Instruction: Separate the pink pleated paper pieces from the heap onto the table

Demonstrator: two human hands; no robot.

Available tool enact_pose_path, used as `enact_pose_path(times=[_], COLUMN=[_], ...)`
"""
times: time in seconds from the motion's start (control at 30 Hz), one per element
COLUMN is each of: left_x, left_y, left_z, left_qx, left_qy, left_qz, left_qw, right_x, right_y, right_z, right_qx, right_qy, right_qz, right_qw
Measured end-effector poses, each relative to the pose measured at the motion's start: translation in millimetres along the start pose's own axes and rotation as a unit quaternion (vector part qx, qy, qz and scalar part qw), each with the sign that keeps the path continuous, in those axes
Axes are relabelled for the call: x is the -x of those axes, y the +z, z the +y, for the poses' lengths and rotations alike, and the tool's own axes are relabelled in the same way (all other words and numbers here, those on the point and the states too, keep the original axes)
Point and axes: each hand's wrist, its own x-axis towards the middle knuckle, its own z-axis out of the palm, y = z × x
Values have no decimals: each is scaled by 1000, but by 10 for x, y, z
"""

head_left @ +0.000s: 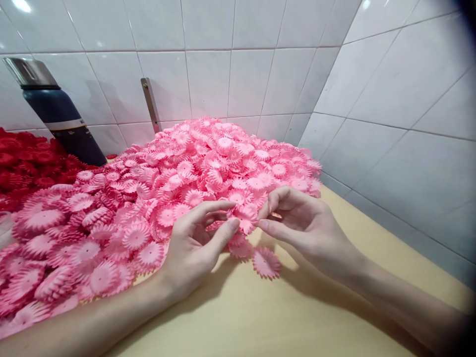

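Observation:
A big heap of pink paper flowers (156, 188) covers the left and middle of a tan tabletop (290, 317). My left hand (197, 243) and my right hand (301, 223) meet at the heap's front edge. Between the fingertips of both hands sits one pink flower (245, 215), pinched from each side. A single loose pink flower (266, 262) lies on the table just below the hands.
A pile of red paper flowers (26, 158) lies at the far left. A dark blue flask with a steel cap (59, 114) stands against the white tiled wall (238, 64). A metal strip (150, 104) leans on the wall behind the heap. Tiled wall also runs along the right.

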Motion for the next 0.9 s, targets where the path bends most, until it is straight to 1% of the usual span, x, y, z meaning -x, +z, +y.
enact_pose_path(times=[0.07, 0.13, 0.2, 0.3, 0.37, 0.5, 0.6, 0.67, 0.73, 0.8, 0.9], left_x=[5, 4, -4, -11, -2, 28, 34, 30, 25, 22, 22], left_y=[1, -1, -6, -20, -33, -55, -63, -67, -71, -74, -76], left_z=[-9, -21, -31, -43, -53, -88, -112, -117, -111, -101, -90], left_qx=[14, 20, 22, 23, 21, 0, -24, -59, -96, -124, -153], left_qy=[-17, -8, 22, 77, 91, 98, 130, 154, 172, 193, 223], left_qz=[6, -3, -26, -67, -88, -107, -124, -128, -123, -114, -104], left_qw=[1000, 1000, 999, 995, 992, 989, 983, 978, 973, 967, 957], right_x=[-2, 6, 18, 29, 27, 10, 11, 22, 34, 40, 38], right_y=[-4, -9, -14, -16, -11, 1, 6, 7, 9, 16, 37], right_z=[0, 0, -3, -1, 10, 39, 34, 25, 22, 25, 33], right_qx=[11, 29, 38, 20, 7, -2, 11, 25, 43, 69, 99], right_qy=[-4, 1, 15, 29, 41, 64, 65, 70, 64, 42, 26], right_qz=[-4, -21, -45, -71, -74, -46, -74, -86, -75, -54, -28], right_qw=[1000, 999, 998, 997, 996, 997, 995, 994, 994, 995, 994])
